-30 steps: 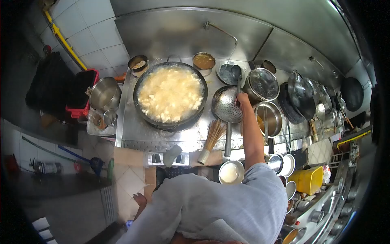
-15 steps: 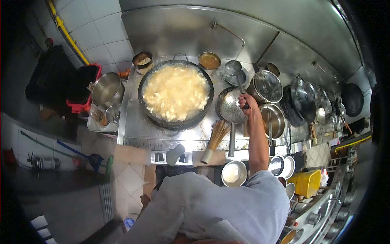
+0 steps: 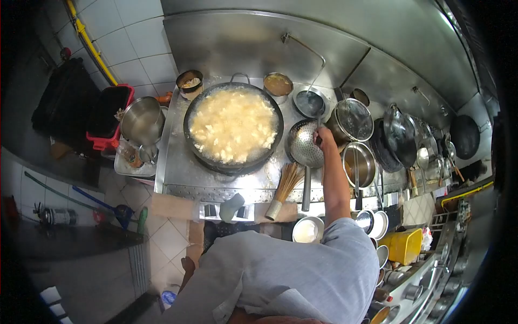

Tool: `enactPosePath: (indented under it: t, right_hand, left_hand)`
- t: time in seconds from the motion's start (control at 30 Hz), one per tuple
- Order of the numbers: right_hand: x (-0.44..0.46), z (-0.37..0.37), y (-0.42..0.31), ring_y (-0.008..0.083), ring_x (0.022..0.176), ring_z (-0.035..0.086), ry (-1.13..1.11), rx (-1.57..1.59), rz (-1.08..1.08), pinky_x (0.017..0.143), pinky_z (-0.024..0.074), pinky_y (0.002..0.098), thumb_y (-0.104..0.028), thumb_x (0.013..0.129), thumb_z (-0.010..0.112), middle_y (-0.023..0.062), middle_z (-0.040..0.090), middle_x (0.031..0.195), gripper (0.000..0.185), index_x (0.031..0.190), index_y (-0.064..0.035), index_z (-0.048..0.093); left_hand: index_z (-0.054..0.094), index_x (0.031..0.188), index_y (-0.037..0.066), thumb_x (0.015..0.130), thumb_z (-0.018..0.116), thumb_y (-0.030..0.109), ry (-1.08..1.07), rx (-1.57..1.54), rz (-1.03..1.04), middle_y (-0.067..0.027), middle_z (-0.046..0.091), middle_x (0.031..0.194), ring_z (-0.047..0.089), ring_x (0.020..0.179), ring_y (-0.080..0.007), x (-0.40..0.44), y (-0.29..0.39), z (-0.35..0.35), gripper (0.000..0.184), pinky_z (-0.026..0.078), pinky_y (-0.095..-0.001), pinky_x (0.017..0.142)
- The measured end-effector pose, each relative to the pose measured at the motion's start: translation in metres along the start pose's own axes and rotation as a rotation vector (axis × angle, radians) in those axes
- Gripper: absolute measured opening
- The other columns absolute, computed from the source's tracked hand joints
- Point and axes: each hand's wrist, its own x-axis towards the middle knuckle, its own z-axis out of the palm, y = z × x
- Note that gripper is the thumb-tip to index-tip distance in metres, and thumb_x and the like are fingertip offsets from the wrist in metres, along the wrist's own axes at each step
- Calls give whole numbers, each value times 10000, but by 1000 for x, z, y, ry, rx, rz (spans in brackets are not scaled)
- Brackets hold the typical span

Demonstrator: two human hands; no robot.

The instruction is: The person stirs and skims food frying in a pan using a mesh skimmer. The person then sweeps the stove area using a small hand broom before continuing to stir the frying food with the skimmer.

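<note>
My right hand (image 3: 324,138) is closed around the dark handle of a ladle. The ladle's bowl (image 3: 308,99) lies within a small dark bowl (image 3: 325,99), below the end of a thin metal tap (image 3: 322,62). Under and beside my right hand rests a perforated strainer (image 3: 305,144), its handle toward me. To its left stands a big wok (image 3: 189,116) of frothing pale liquid with light chunks. My left hand (image 3: 188,265) hangs low beside my body, away from the stove; its fingers do not show clearly.
A bamboo brush (image 3: 285,189) leans at the stove's front edge. Stockpots and mesh strainers (image 3: 353,120) crowd the right side. A pot of brown liquid (image 3: 278,85) stands behind the wok. At the left are a steel pot (image 3: 142,123) and a red-rimmed container (image 3: 110,141).
My right hand has drawn slightly back toward me and left. The ladle's bowl has come down from below the tap into the small dark bowl.
</note>
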Motion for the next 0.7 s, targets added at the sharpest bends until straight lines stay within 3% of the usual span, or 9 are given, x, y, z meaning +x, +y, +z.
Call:
enactPosePath:
  t: [0.03, 0.1, 0.23, 0.3, 0.4, 0.43, 0.5, 0.53, 0.7]
  right_hand:
    - [6, -3, -6, 137, 437, 467, -1, -3, -2, 394, 421, 293, -80, 874, 420, 27, 449, 561, 123, 764, -35, 452]
    - [18, -10, -22, 111, 425, 459, -333, 824, 344, 385, 427, 251, -83, 896, 392, 3, 421, 550, 196, 700, -75, 390]
    - [10, 3, -51, 87, 406, 442, -406, 1049, 348, 373, 417, 205, -77, 902, 376, -6, 426, 553, 214, 689, -69, 391]
    - [1, 17, -61, 84, 406, 440, -376, 971, 282, 372, 416, 210, -75, 903, 378, -10, 428, 558, 211, 692, -70, 389]
    - [-1, 28, -80, 69, 413, 426, -365, 512, 228, 370, 408, 202, -82, 903, 398, -16, 428, 561, 188, 715, -85, 400]
    - [-8, 30, -82, 69, 413, 426, -357, 514, 227, 370, 408, 202, -82, 903, 398, -16, 428, 561, 188, 715, -85, 400]
    - [-12, 29, -84, 64, 418, 421, -139, 5, 10, 367, 397, 225, -78, 893, 427, -17, 434, 561, 154, 740, -87, 427]
    - [-17, 26, -81, 94, 421, 433, -140, -137, -93, 370, 396, 264, -69, 873, 453, 6, 457, 568, 85, 794, -50, 478]
    - [-15, 22, -40, 166, 450, 479, 124, -504, -358, 385, 394, 310, -65, 847, 464, 74, 507, 597, 147, 903, 42, 548]
  left_hand:
    - [613, 844, 57, 865, 568, 201, -43, 97, 120, -82, 586, 767, 600, 842, -230, -5, -3, 5, 151, 452, -360, 684]
    - [615, 844, 60, 866, 567, 206, -95, 111, 108, -81, 589, 768, 602, 837, -229, -6, -2, 4, 155, 452, -360, 682]
    - [625, 845, 70, 872, 564, 226, -256, 174, 90, -77, 598, 769, 612, 819, -226, -6, 1, 5, 170, 453, -357, 674]
    - [630, 846, 74, 875, 563, 236, -301, 193, 92, -74, 603, 770, 616, 810, -224, -8, 2, 5, 177, 454, -356, 670]
    - [637, 846, 82, 879, 561, 251, -352, 216, 97, -71, 610, 772, 623, 796, -221, -7, 5, 5, 188, 455, -355, 664]
    - [640, 846, 84, 880, 560, 256, -366, 225, 104, -69, 612, 772, 626, 791, -220, -7, 4, 6, 192, 455, -354, 662]
    - [645, 847, 89, 883, 558, 266, -391, 243, 116, -67, 617, 773, 630, 782, -218, -4, 4, 10, 200, 456, -353, 658]
    - [647, 847, 91, 885, 557, 271, -399, 251, 119, -66, 619, 773, 633, 777, -217, -2, 4, 12, 204, 456, -352, 655]
    - [660, 848, 104, 892, 554, 296, -444, 278, 143, -60, 631, 775, 644, 754, -212, 5, 4, 6, 224, 457, -350, 645]
